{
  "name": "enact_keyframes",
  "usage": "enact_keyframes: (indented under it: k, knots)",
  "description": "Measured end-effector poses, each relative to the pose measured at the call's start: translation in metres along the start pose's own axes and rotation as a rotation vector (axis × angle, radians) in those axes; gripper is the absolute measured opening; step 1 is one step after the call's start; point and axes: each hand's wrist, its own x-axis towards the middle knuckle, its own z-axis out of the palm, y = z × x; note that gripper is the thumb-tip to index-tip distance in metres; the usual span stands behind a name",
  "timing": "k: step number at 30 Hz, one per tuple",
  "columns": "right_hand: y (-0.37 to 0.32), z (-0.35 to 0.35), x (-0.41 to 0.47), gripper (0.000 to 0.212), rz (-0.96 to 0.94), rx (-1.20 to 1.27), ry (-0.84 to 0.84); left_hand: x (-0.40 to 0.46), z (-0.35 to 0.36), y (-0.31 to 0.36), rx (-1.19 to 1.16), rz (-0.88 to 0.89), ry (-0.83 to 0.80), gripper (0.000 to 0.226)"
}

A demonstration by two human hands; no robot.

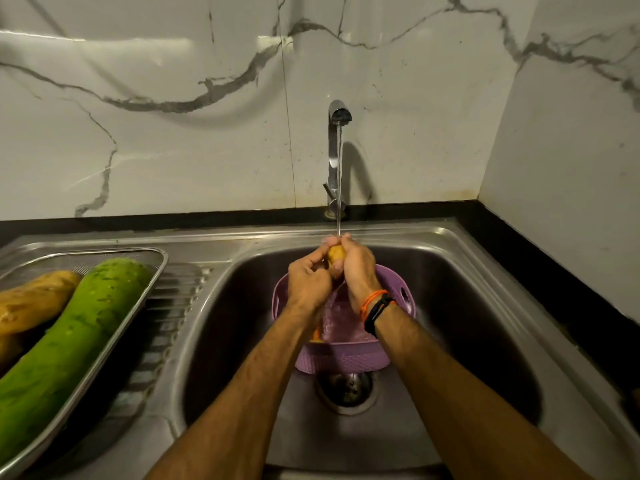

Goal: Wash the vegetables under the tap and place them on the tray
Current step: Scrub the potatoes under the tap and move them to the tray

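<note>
While water runs from the tap (339, 114), the left hand (308, 280) and right hand (356, 268) clamp their fingers on a yellow vegetable (336, 254), over the purple basket (346, 355) in the sink (450, 306).

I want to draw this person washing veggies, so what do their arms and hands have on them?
Both arms are bare, with no sleeves showing and no gloves. The right hand has two thin bands at its wrist: an orange thread and a black band. The left hand wears nothing.

Two vegetables on one tray (157, 258) at left: a green gourd (69, 344) and a yellow gourd (31, 299). One potato (336, 254), one basket (346, 355), one tap (337, 116).
</note>
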Motion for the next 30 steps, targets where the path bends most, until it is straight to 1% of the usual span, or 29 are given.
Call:
enact_keyframes:
  k: [1,3,5,7,9,10,12,14,16,18,20,22,23,25,26,28,30]
  knots:
    - [0.0,-0.002,-0.003,0.032,-0.014,0.012,-0.017,0.0,0.0,0.001,-0.017,-0.005,0.006,0.046]
    - [0.004,0.004,-0.013,0.031,-0.093,-0.023,-0.077,0.003,0.001,0.001,-0.029,0.014,0.079,0.042]
    - [0.006,0.014,-0.017,0.037,-0.124,-0.059,-0.062,0.003,0.0,-0.001,0.013,0.027,0.125,0.042]
    - [0.001,0.013,-0.01,0.03,-0.076,-0.073,-0.012,-0.001,-0.002,0.0,0.032,0.008,0.056,0.046]
    - [-0.005,0.003,-0.005,0.029,-0.001,-0.043,-0.025,-0.006,-0.003,0.004,-0.03,-0.038,-0.007,0.046]
    - [-0.005,0.0,-0.005,0.03,-0.004,-0.025,-0.044,-0.005,-0.003,0.005,-0.053,-0.046,-0.006,0.045]
    - [0.002,0.005,-0.013,0.026,-0.084,-0.046,-0.088,-0.001,-0.002,0.005,-0.035,-0.015,0.063,0.043]
    - [0.009,0.014,-0.015,0.032,-0.128,-0.045,-0.077,0.002,-0.002,0.001,0.015,0.009,0.116,0.044]
    - [0.003,0.011,-0.009,0.027,-0.07,-0.034,-0.016,-0.002,-0.003,0.001,0.047,0.006,0.059,0.048]
    - [-0.002,0.001,-0.002,0.028,-0.004,0.015,-0.006,-0.005,-0.002,0.004,0.004,-0.029,-0.004,0.05]
    - [0.001,0.002,-0.007,0.028,-0.052,0.018,-0.048,-0.002,0.0,0.005,-0.03,-0.015,0.029,0.047]
    - [0.007,0.01,-0.013,0.033,-0.115,-0.028,-0.069,0.002,0.001,0.001,0.021,0.029,0.098,0.042]
    - [0.007,0.012,-0.013,0.034,-0.101,-0.051,-0.054,0.001,0.0,0.0,0.062,0.04,0.107,0.042]
    - [0.002,0.008,-0.007,0.027,-0.028,-0.066,0.001,-0.002,-0.002,-0.001,0.112,0.035,0.039,0.047]
    - [0.001,0.003,-0.001,0.028,0.02,-0.052,0.014,-0.004,-0.003,0.0,0.115,0.022,0.0,0.049]
    - [-0.002,-0.005,0.001,0.032,0.055,-0.021,-0.009,-0.006,-0.003,0.004,0.114,0.016,-0.021,0.047]
    - [-0.001,-0.003,-0.002,0.028,0.041,-0.004,-0.065,-0.002,-0.003,0.004,0.194,0.074,0.023,0.049]
